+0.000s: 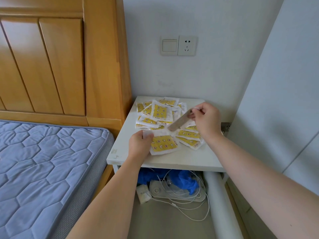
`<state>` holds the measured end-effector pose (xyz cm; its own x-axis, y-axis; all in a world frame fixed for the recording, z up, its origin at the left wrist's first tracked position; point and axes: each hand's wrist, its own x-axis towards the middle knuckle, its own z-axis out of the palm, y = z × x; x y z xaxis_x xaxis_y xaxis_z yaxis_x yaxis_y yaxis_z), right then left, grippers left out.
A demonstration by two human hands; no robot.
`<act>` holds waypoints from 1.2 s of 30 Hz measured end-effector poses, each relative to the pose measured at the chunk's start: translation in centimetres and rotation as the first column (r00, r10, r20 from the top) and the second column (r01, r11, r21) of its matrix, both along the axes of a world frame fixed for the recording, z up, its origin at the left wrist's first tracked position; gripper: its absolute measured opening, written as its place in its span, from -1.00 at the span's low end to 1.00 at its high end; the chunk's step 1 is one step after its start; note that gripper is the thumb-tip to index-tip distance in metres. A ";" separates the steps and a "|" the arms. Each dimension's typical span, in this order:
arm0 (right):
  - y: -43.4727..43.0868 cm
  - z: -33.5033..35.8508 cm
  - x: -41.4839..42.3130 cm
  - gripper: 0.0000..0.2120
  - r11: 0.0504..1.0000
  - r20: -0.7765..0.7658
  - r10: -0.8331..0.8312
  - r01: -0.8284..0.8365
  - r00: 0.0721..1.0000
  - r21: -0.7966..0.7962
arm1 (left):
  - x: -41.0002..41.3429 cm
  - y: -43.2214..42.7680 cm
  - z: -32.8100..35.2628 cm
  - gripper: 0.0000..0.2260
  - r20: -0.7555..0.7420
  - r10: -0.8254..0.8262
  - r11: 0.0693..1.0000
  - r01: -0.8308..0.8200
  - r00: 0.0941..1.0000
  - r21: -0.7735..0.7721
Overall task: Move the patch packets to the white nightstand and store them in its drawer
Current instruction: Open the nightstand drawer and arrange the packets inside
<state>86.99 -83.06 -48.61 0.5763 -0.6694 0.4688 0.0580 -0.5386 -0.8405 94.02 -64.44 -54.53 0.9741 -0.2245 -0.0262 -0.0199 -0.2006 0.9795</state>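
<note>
Our left hand point(139, 144) pinches a flat packet point(164, 144), right hand point(207, 119) an edge-on packet point(179, 120); open drawer point(172, 226) lies below fingers point(201, 107), toward us.

One wide head-worn view looks forward and down from close above the white nightstand point(189, 159), facing the wall point(189, 75), with the bed point(43, 161) at left

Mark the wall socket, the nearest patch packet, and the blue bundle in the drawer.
wall socket point(187, 45), head view, middle of faceplate.
nearest patch packet point(164, 144), head view, yellow printed centre.
blue bundle point(185, 180), head view, its crumpled right lump.
</note>
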 end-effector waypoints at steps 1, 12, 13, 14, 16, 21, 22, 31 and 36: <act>0.5 -0.3 -0.4 -0.85 0.998 -0.022 0.057 -0.057 0.998 0.018 | 0.2 -0.1 0.0 -0.83 0.001 -0.029 0.998 0.029 1.000 0.050; 2.2 -6.3 -4.1 -0.83 0.921 -0.385 0.338 -0.385 0.859 -0.052 | -0.7 0.0 -0.4 -0.66 0.217 0.021 0.999 -0.015 0.976 -0.031; 2.1 -6.4 -4.1 -0.83 0.914 -0.415 0.297 -0.382 0.860 -0.137 | -0.6 0.0 -0.5 -0.67 0.263 -0.012 1.000 0.010 0.965 0.011; 2.0 -6.4 -4.1 -0.79 0.896 -0.439 0.254 -0.380 0.862 -0.229 | -0.5 -0.1 -0.8 -0.69 0.318 -0.072 0.995 0.047 0.945 0.086; 1.9 -6.3 -4.0 -0.67 0.862 -0.442 0.195 -0.368 0.876 -0.349 | -0.6 -0.6 -1.4 -0.70 0.432 -0.233 0.948 0.103 0.871 0.302; 0.5 -5.1 -3.4 -0.60 0.920 -0.511 0.046 -0.236 0.858 -0.313 | -0.6 -1.5 -2.1 -0.61 0.483 -0.399 0.791 0.027 0.780 0.611; 0.1 -5.2 -3.1 -0.62 0.905 -0.567 0.025 -0.259 0.823 -0.337 | -0.6 -1.6 -2.0 -0.59 0.476 -0.409 0.763 0.005 0.779 0.647; -1.3 -7.6 -4.2 -0.51 0.808 -0.523 -0.209 -0.156 0.826 -0.568 | -1.2 -1.9 -1.9 -0.59 0.504 -0.404 0.701 -0.096 0.763 0.707; -0.8 -7.2 -5.0 -0.67 0.851 -0.581 -0.159 -0.187 0.799 -0.490 | -1.3 -1.9 -1.8 -0.61 0.503 -0.384 0.702 -0.109 0.775 0.704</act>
<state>82.00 -83.83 -55.86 0.8536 -0.4271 0.2983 -0.3339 -0.8880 -0.3162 92.73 -66.34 -56.34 0.7953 -0.5156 0.3187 -0.6037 -0.7210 0.3401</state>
